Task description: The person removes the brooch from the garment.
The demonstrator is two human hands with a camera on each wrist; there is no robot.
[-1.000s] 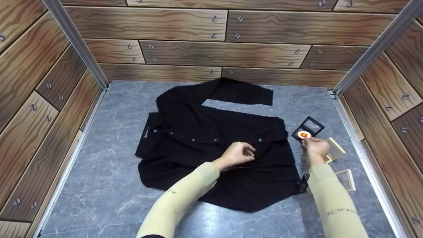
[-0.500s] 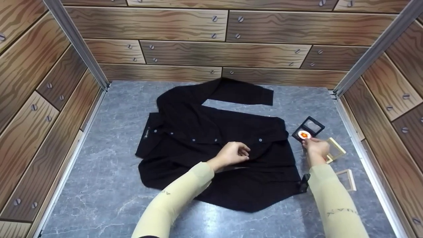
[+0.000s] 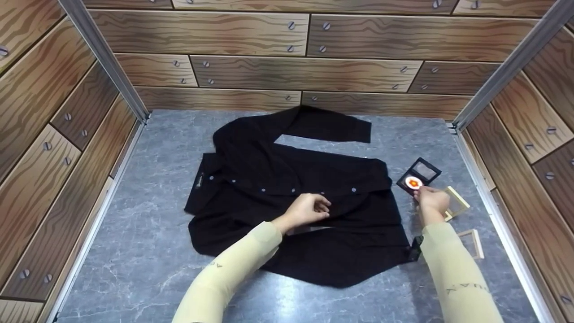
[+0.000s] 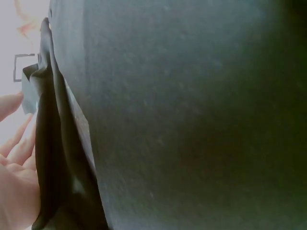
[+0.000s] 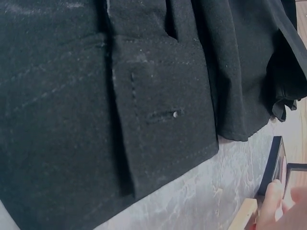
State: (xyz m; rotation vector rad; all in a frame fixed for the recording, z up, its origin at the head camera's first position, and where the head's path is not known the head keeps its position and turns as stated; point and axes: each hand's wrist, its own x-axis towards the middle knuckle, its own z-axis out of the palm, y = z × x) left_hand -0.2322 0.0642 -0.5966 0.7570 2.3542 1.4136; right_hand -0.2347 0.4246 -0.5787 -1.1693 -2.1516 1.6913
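Note:
A black buttoned shirt (image 3: 287, 179) lies spread out, collar toward the left and one sleeve laid out at the back. My left hand (image 3: 308, 209) hovers over its middle, fingers loosely curled and holding nothing; dark fabric (image 4: 53, 143) rises beside it in the left wrist view. At the right, my right hand (image 3: 431, 201) pinches the lower right edge of a white round disc (image 3: 413, 182) with an orange-red flower pattern. The disc overlaps one half of an opened black hinged frame (image 3: 423, 171). Fingers (image 5: 272, 199) reach that frame in the right wrist view.
A yellow frame (image 3: 458, 199) lies open just behind the right hand. Nearer, a pale wooden frame (image 3: 478, 244) is partly covered by the right sleeve. Wood-patterned walls (image 3: 305, 72) surround the grey marbled surface (image 3: 152, 197) at the back and sides.
My left hand has drawn back leftward across the shirt. My right hand has shifted slightly to the right, while the disc stays at the black frame.

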